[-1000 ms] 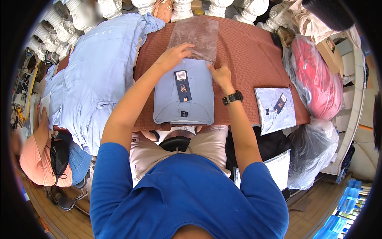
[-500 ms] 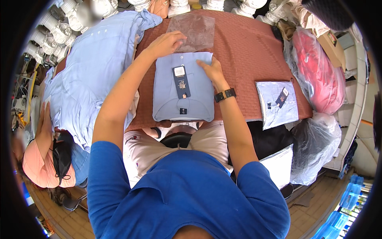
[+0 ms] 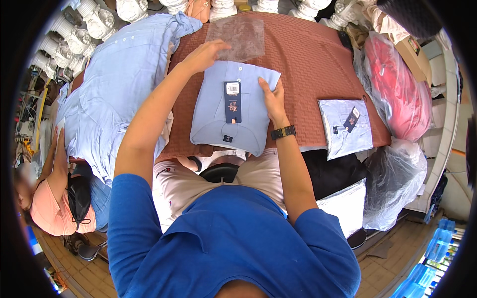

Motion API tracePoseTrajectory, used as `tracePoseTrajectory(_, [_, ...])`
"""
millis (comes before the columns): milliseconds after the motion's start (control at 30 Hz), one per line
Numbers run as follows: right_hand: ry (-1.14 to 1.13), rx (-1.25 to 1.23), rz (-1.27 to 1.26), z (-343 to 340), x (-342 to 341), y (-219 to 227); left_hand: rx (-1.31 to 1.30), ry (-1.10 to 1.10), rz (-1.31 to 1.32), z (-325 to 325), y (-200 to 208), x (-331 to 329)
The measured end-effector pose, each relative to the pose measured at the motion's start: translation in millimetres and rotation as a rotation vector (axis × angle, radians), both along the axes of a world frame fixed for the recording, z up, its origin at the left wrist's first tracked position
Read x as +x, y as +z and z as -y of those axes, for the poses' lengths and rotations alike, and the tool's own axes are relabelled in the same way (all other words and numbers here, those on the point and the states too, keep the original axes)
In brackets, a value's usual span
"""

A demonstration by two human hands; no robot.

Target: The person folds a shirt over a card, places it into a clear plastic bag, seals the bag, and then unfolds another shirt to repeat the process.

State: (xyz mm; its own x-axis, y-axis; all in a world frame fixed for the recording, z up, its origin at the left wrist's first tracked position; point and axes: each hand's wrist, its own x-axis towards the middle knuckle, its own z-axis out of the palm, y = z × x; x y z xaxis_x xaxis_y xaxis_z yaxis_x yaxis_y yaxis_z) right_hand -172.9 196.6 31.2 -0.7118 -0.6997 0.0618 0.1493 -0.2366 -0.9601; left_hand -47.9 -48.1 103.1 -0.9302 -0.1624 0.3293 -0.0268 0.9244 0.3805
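Observation:
A folded light-blue shirt (image 3: 208, 109) lies on the brown-covered table in front of me, turned a little askew. A dark hang tag (image 3: 233, 107) with a white label rests on its front, and a small black tag sits by the collar. My right hand (image 3: 274, 99) grips the shirt's right edge, thumb on top and the other fingers mostly hidden beneath. Beyond the shirt is a clear flat plastic bag (image 3: 246, 37). The fingers of my left hand (image 3: 206, 55) are pinched at the bag's near left edge; the fingertips are hard to make out.
Loose light-blue shirts (image 3: 119, 74) are heaped on the left. At right lies a bagged folded shirt (image 3: 343, 129) at the table edge (image 3: 298, 141). Beyond it stands a plastic bag of red cloth (image 3: 395, 89). A co-worker (image 3: 57, 193) is at the far left, arms against the heap.
My right hand has shifted right and turned the shirt, lifting its far right corner outward. The plastic bag and my left hand have moved slightly left. The co-worker has moved a little.

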Motion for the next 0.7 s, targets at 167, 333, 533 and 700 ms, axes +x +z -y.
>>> tracePoseTrajectory(167, [-0.057,-0.009,-0.046,-2,-4,-6,-0.303,0.062,-0.012,-16,5,0])
tracePoseTrajectory(333, [-0.085,-0.002,-0.047,-2,-2,-6,-0.402,0.086,0.018,-19,22,11])
tracePoseTrajectory(533, [-0.089,-0.017,-0.019,-3,1,-7,-0.290,0.015,0.084,-13,24,24])
tracePoseTrajectory(700, [-0.116,-0.022,-0.012,-5,0,-8,-0.208,-0.031,0.018,-27,18,17])
